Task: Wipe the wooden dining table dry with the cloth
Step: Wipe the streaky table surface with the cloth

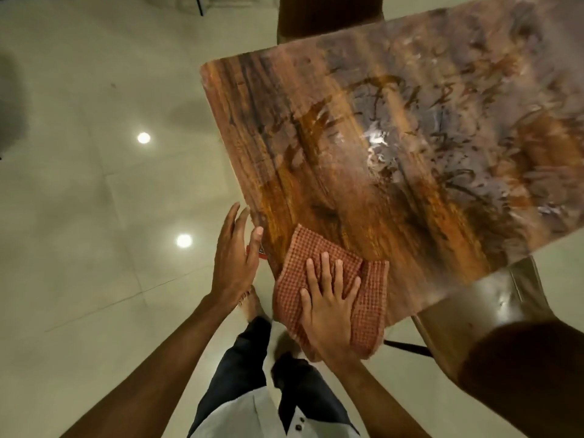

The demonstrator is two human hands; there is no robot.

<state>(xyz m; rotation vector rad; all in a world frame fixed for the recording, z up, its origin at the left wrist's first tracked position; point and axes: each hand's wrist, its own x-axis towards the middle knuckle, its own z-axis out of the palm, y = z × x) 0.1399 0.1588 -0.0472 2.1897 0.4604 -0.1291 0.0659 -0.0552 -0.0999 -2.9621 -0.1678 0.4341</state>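
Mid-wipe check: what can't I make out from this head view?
In the head view:
1. Far end of the table: cut off by the right frame edge, streaks blurred.
2. Wood under the cloth: covered by it and the right hand.
3. Small red item at the table edge: mostly behind the left hand.

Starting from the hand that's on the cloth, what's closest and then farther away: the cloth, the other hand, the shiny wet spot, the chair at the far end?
From the right hand:
1. cloth, right under it, touching.
2. left hand, to its left, by the table edge.
3. shiny wet spot, ahead, mid-table.
4. far chair, beyond the table's far edge.
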